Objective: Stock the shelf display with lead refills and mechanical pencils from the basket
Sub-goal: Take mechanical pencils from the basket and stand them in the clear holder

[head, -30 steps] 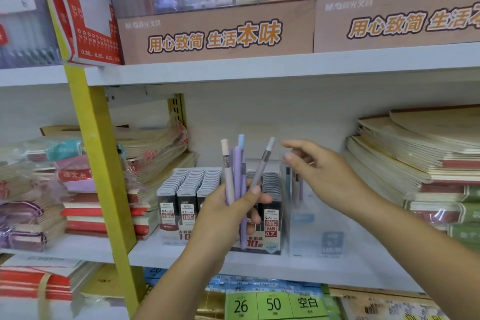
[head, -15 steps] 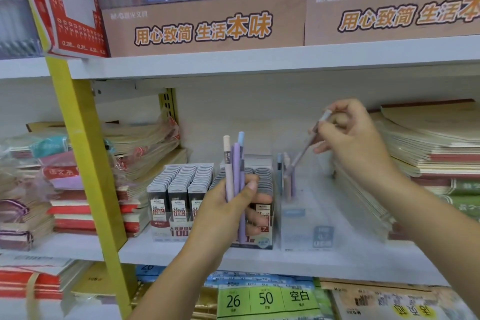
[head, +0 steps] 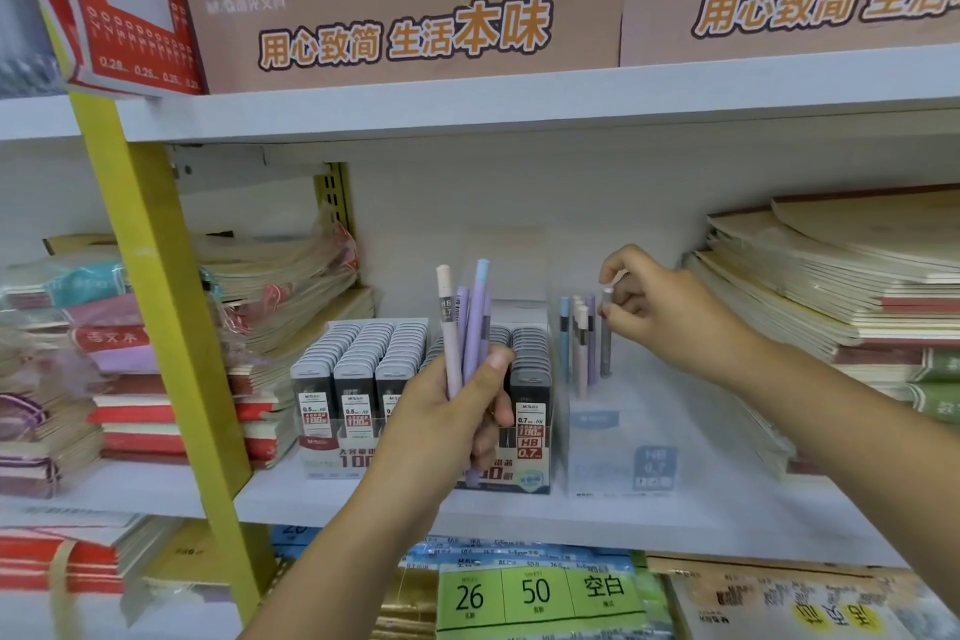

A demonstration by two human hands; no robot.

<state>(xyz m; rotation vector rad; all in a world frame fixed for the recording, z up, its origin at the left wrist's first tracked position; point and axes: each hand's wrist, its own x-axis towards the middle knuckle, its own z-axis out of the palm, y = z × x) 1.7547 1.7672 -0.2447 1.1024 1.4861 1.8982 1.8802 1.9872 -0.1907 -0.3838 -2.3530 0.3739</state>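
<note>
Your right fingertips (head: 619, 320) are pinched narrow on the top end of a grey pencil (head: 605, 346), thumb below and forefinger curled over its cap. The grey pencil stands upright with its lower end inside the clear pencil holder (head: 623, 452), just beside the few standing pencils (head: 577, 343) at the holder's back left corner. Your right hand (head: 665, 312) reaches in from the right, the forearm passing in front of the stacked notebooks (head: 831, 286).

Your left fingers (head: 501, 411) are curled round a bundle of pencils (head: 467, 327), with the thumb pressed across the front. You hold the bundle upright, caps up: one with a cream cap, some purple, one with a blue cap, and a purple tip shows below your palm. You cannot tell exactly how many there are. Your left hand (head: 441, 421) holds them in front of the lead refills (head: 363, 369), which fill their display tray in tight rows.

The refill tray and the holder stand side by side on the white shelf (head: 519, 509). To the left, wrapped notebook packs (head: 270, 291) lie behind a yellow upright (head: 156, 307). On the shelf above sit brown cardboard boxes (head: 405, 31) with orange lettering. Below the shelf edge, a green label (head: 535, 592) reads 26 and 50.
</note>
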